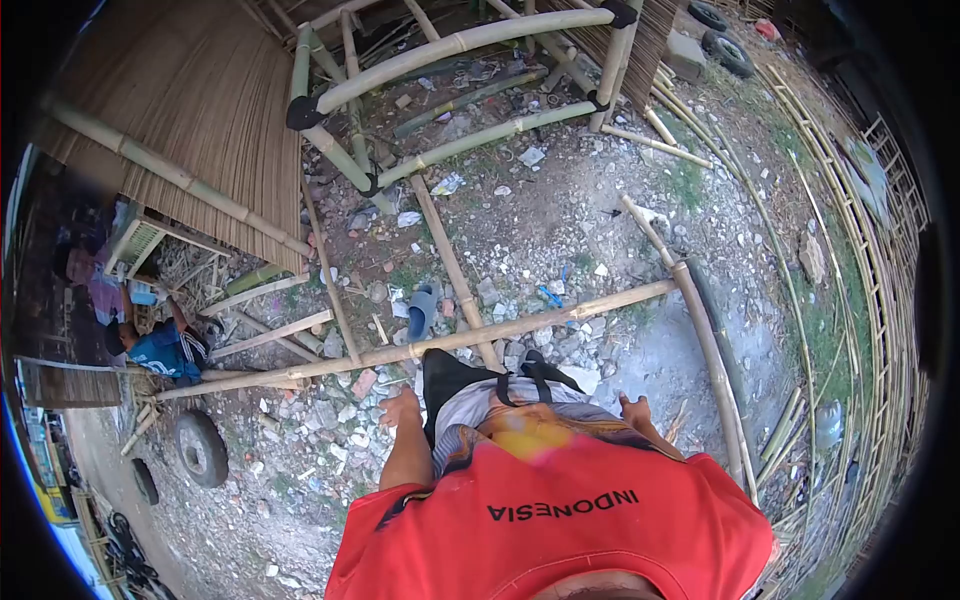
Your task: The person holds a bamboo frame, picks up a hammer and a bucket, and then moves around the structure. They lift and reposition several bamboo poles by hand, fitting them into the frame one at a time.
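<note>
My left hand [400, 408] hangs beside my left leg above the rubble, its fingers apart and holding nothing. On the other side my right hand [634, 408] is low near my hip. Its thumb stands away from the fingers, and nothing shows in it. A long bamboo pole [530, 325] lies across the ground just in front of my feet, touched by neither hand. Beyond it rests a blue-grey sandal [422, 312]. Another bamboo pole [448, 245] runs away from me beneath the long one.
Ahead stands a bamboo frame [470, 42] with black-wrapped joints, beside a slatted bamboo panel [215, 120]. A person in a blue shirt [158, 350] crouches at far left. A tyre [201, 449] lies at left. Upright-looking poles [708, 360] and bamboo stacks [850, 260] line the right.
</note>
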{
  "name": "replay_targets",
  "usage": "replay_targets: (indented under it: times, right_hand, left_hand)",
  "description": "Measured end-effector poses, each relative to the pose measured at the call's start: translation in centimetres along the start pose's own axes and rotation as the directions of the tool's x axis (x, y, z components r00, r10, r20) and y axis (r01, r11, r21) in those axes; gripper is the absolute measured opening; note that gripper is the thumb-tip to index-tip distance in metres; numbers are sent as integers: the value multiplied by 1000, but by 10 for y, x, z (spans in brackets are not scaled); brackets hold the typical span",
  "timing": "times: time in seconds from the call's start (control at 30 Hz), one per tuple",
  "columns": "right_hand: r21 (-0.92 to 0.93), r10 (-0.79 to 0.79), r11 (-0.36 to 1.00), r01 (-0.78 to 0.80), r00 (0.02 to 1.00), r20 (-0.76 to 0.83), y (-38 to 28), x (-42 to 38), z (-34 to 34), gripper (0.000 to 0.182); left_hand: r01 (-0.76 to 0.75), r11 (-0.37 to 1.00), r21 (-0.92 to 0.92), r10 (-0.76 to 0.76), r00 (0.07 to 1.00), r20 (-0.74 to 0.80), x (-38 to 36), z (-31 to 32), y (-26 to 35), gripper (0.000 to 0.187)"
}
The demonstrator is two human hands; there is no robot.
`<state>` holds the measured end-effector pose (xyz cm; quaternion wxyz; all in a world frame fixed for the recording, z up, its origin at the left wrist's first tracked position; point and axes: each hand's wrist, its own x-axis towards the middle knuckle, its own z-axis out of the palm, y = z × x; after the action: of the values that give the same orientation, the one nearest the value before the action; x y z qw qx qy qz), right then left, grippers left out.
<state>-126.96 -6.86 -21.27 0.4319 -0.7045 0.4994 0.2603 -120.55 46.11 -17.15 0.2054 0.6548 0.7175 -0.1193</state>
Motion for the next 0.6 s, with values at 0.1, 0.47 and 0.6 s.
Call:
replay_targets:
  times: [0.1,0.47,0.6]
  right_hand:
    - [-32,58,998,-61,996,-67,0,-18,-25,90]
    - [46,-78,996,75,995,67,-6,34,-19,85]
    - [196,-119,976,97,988,99,-10,70,-20,86]
  left_hand:
    - [37,999,-38,-36,999,27,-18,18,-8,91]
    - [71,997,-25,-71,997,-5,-42,17,0,92]
    - [162,979,-125,-162,987,17,-44,7,3,89]
